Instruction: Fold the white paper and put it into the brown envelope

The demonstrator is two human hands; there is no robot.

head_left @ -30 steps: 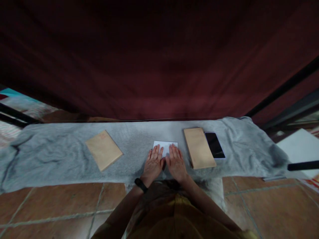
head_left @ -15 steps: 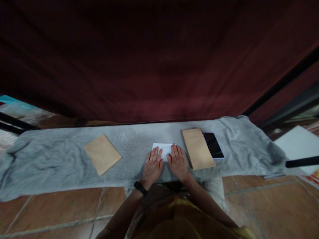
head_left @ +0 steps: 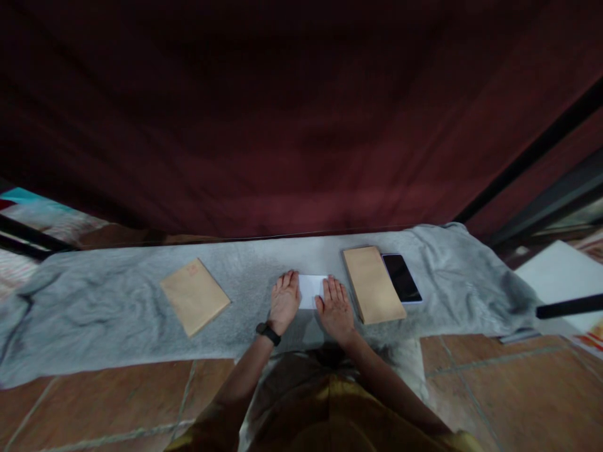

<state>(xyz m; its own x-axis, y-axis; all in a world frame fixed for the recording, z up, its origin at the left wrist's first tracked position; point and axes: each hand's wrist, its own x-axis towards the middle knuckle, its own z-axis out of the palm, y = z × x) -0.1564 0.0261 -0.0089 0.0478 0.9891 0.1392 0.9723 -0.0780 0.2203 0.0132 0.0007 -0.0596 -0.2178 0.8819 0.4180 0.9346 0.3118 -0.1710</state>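
Observation:
A small folded white paper [head_left: 311, 290] lies flat on the grey cloth in front of me. My left hand [head_left: 285, 300], with a dark band on its wrist, rests at the paper's left edge, its fingers stretched out. Over the paper's right end lies my right hand [head_left: 336, 309], palm down and fingers flat, hiding that side. Just right of it sits a stack of brown envelopes [head_left: 374, 284]. Farther left, another stack of brown envelopes [head_left: 195, 296] with a faint red mark lies at a slant.
A phone [head_left: 402, 278] with a dark screen lies beside the right envelope stack. The grey cloth [head_left: 117, 301] covers a long narrow surface, wrinkled at both ends. Behind it hangs a dark red curtain [head_left: 301, 163]. A white board-like thing [head_left: 560, 276] stands at the far right.
My left hand has turned and shifted slightly left and up, from over the paper's left part to its edge, so more of the paper shows. My right hand stays nearly in place.

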